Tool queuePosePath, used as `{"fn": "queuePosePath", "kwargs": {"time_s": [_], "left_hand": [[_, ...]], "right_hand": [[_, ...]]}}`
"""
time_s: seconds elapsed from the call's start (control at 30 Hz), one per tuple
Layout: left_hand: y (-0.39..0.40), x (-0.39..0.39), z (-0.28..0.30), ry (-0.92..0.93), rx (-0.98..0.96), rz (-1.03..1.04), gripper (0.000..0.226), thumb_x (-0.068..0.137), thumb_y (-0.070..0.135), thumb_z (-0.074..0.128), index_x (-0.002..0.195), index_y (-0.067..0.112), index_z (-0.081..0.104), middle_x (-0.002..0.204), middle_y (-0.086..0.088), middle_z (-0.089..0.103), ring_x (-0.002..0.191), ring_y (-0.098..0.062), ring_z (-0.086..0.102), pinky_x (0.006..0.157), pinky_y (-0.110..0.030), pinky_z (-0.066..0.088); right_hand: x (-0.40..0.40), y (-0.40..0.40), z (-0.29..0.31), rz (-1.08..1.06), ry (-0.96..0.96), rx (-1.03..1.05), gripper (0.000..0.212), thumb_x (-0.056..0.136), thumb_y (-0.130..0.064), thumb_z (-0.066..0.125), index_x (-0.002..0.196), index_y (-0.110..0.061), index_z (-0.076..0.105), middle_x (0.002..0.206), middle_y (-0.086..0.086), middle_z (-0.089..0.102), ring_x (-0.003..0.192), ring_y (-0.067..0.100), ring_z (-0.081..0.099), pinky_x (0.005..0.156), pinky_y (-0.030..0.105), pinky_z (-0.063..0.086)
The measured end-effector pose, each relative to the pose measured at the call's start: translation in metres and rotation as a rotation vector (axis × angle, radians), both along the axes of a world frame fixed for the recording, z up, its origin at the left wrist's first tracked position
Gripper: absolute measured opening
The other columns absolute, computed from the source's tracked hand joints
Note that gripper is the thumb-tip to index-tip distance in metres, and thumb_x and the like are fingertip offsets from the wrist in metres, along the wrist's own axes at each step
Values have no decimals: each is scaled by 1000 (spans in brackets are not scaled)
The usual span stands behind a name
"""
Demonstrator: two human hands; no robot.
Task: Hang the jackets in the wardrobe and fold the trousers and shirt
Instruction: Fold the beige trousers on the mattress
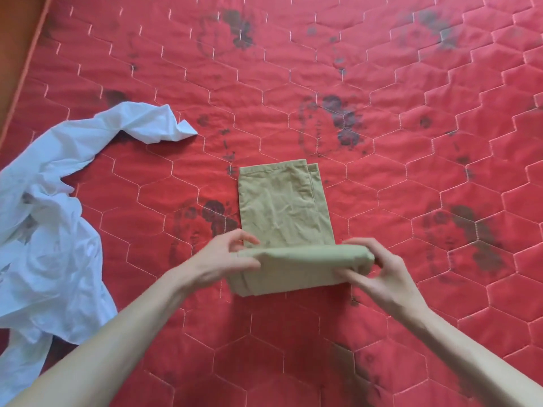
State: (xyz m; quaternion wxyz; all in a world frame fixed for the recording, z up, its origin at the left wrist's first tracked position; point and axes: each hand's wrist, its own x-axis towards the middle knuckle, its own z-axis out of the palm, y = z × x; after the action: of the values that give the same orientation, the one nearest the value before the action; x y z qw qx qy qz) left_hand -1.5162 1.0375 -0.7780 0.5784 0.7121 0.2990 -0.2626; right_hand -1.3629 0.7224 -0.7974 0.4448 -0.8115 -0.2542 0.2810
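Khaki cotton, creased and matte, makes up the folded trousers [286,212] lying near the middle of the red quilted mattress [411,83], whose hexagon stitching is blotched with dark stains. The trousers form a long, narrow rectangle running straight away from the person, and the near end has been rolled or doubled into a thick band lying crosswise. The left hand [229,257] pinches the left end of that band, thumb on top and fingers [249,239] curled over it; the right hand [379,267] grips the right end the same way. Both hands sit level, so I'd judge the next fold goes forward, along the long axis toward the far hem. A crumpled white shirt [47,218], thin and wrinkled, sprawls unfolded by the mattress's left edge, well apart from the trousers.
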Motion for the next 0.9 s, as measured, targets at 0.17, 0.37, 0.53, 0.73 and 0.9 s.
{"fn": "queuePosePath", "kwargs": {"time_s": [0.17,0.37,0.53,0.73,0.9], "left_hand": [[-5,-6,-39,-37,-88,523,67,70,47,92,125,18,66,116,-2,76,105,-16,74,89,-36,60],[-22,5,-70,-75,24,601,54,96,31,74,141,20,46,128,10,63,119,-6,61,108,-36,49],[-23,19,-81,-5,136,564,48,99,42,66,136,21,43,122,14,60,126,-19,58,101,-35,44],[-60,26,-77,-189,1005,92,65,102,37,53,159,14,33,157,-17,34,149,-35,30,122,-53,29],[-74,29,-98,-189,1043,-316,69,105,52,39,165,24,23,173,-12,15,161,-32,7,127,-57,17]], "right_hand": [[13,46,-17,-196,152,25,30,91,-49,75,116,-35,65,98,-15,73,88,-1,65,72,15,50],[19,87,-59,-329,241,-68,15,102,-53,58,110,-42,52,100,-29,65,96,-13,59,84,25,43],[26,98,-75,-319,119,-191,28,105,-49,53,127,-33,48,107,-19,63,105,16,63,86,34,41],[15,105,-85,-227,-556,-390,57,106,-32,57,156,-10,41,150,14,48,137,34,47,106,48,42],[3,105,-100,245,-750,-374,62,106,-48,43,162,-20,38,171,3,27,160,23,18,128,50,20]]}}
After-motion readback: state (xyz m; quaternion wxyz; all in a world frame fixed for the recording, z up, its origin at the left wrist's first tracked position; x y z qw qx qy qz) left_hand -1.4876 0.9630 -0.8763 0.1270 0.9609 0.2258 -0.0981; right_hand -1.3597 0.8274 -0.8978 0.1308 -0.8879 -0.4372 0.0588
